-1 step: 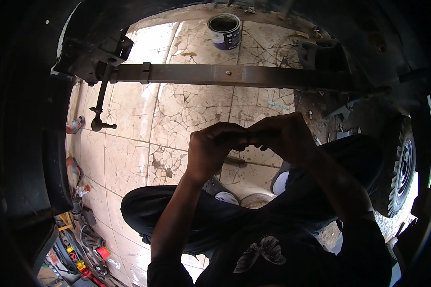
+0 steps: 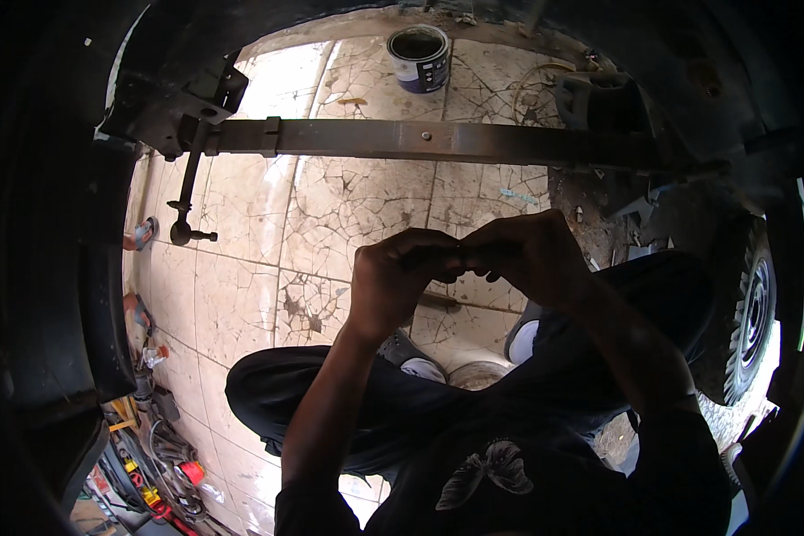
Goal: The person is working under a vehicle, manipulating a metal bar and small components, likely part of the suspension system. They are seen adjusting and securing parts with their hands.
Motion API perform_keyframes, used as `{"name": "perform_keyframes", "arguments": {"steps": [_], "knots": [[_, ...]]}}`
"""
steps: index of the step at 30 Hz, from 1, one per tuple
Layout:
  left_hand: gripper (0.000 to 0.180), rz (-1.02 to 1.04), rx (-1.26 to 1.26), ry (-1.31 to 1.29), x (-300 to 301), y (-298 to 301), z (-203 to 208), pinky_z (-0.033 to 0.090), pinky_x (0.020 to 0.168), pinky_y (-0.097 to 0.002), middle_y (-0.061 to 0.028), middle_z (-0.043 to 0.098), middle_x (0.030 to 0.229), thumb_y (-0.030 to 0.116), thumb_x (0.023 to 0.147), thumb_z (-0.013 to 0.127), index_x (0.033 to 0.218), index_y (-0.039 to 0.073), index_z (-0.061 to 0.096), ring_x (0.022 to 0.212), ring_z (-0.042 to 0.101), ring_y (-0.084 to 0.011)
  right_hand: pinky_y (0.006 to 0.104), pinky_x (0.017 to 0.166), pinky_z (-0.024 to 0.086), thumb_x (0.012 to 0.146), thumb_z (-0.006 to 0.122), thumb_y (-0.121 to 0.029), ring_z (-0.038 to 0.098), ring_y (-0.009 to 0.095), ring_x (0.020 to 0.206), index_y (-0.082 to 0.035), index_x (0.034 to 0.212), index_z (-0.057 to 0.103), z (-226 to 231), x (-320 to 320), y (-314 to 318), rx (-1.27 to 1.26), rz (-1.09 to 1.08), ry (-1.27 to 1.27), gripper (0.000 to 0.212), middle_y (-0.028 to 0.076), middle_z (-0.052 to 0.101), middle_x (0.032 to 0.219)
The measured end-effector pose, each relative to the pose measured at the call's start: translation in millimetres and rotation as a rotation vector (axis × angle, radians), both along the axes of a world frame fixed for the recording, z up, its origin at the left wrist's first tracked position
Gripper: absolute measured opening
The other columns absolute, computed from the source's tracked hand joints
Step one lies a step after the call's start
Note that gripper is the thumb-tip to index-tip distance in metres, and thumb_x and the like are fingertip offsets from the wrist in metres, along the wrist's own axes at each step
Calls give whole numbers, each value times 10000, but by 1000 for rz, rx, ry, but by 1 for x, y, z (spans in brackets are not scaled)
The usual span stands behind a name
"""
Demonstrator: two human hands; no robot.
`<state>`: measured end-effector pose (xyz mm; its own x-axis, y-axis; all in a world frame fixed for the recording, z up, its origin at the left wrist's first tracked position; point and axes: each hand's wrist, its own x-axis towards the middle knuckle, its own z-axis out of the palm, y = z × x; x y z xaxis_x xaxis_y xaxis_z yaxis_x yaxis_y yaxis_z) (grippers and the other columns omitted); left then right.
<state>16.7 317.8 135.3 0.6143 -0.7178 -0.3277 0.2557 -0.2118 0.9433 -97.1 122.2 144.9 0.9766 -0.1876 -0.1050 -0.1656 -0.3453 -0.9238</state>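
My left hand [image 2: 397, 284] and my right hand [image 2: 529, 259] meet fingertip to fingertip in the middle of the head view, both with fingers curled. A small dark piece [image 2: 467, 269] shows pinched between them; its kind is too dark to tell. I squat under a vehicle body with dark trousers and white-toed shoes [image 2: 413, 359] below the hands. A long rusty leaf spring [image 2: 420, 141] runs left to right just beyond the hands.
A paint can [image 2: 420, 58] stands on the cracked tile floor at the top. A thin rod with a ball end [image 2: 188, 198] hangs at the left. A knobby tyre [image 2: 752, 313] is at the right. Several tools and cables [image 2: 152, 464] lie at the lower left.
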Motion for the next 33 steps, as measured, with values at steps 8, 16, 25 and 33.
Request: {"name": "perform_keyframes", "arguments": {"steps": [8, 16, 25, 33], "knots": [[154, -41, 3, -27, 7, -1, -2, 652, 699, -311, -166, 790, 983, 22, 1027, 683, 1133, -76, 734, 787, 792, -219, 296, 677, 634, 1016, 732, -154, 803, 173, 762, -8, 1081, 792, 1, 4, -6, -85, 81, 12, 170, 108, 809, 861], [159, -116, 99, -46, 11, 3, -1, 641, 684, -305, -150, 787, 949, 56, 1030, 695, 1123, -65, 739, 762, 781, -197, 308, 666, 621, 1028, 708, -153, 796, 189, 722, -11, 1049, 791, -4, 2, -7, -223, 113, -100, 166, 126, 795, 829], [145, -170, -12, -105, 12, 7, -2, 649, 755, -319, -132, 787, 967, 16, 999, 725, 1124, -55, 742, 890, 785, -190, 305, 649, 620, 1017, 721, -144, 794, 183, 716, 3, 1062, 790, 2, 1, -8, -181, 164, -64, 169, 139, 799, 851], [165, -169, -68, -5, 15, 6, -2, 667, 731, -342, -177, 789, 1025, -8, 1032, 655, 1172, -77, 709, 835, 795, -244, 323, 696, 631, 983, 761, -155, 804, 217, 765, -13, 1035, 792, 3, 1, -4, -41, 25, 12, 154, 137, 803, 868]]}}
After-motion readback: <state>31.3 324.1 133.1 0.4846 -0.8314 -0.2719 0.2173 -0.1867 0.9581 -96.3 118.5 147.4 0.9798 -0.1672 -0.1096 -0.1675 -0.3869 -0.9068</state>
